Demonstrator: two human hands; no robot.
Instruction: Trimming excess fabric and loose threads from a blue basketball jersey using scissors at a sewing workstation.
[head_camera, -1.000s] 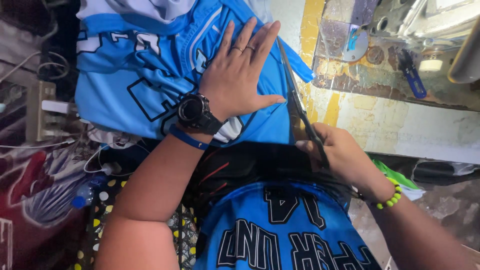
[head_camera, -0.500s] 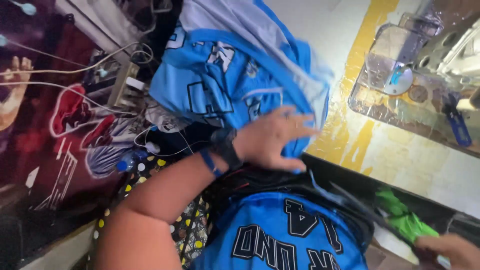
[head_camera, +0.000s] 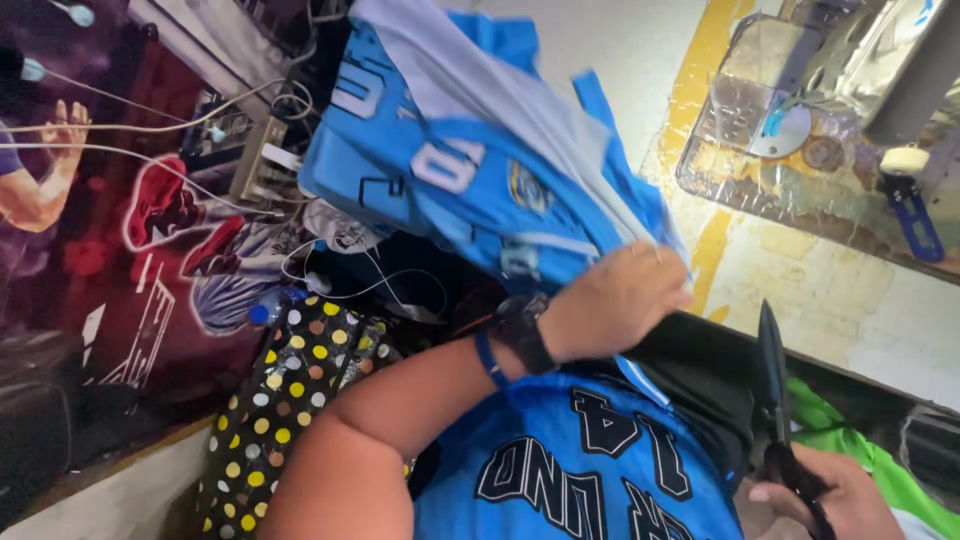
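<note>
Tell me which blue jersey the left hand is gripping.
The upper blue jersey, bunched in the left hand; the other blue jersey lies lower, untouched.

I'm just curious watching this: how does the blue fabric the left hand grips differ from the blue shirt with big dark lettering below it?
The lifted blue fabric is bunched and held up by the left hand; the lettered shirt lies flat. The lifted fabric shows white markings and a pale grey panel; the shirt has dark lettering outlined in white. Both are light blue.
</note>
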